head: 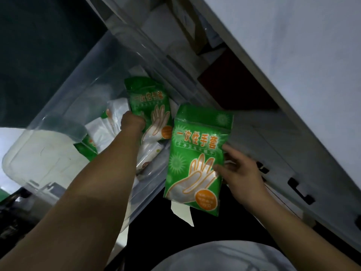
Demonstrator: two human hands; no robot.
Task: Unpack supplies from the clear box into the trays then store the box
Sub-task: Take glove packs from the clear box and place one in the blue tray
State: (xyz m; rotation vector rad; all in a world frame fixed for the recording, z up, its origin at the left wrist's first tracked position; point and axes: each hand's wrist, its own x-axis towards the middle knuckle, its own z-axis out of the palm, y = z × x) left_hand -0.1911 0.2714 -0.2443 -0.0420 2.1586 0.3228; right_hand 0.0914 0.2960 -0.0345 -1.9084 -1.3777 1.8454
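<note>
the person is reaching the left hand (132, 120) into the clear box (82, 79), fingers curling around a green glove packet (150, 106) lying on other packets inside. the right hand (239, 171) is pinching a second green packet (197, 155), holding it upright just outside the box wall.
</note>
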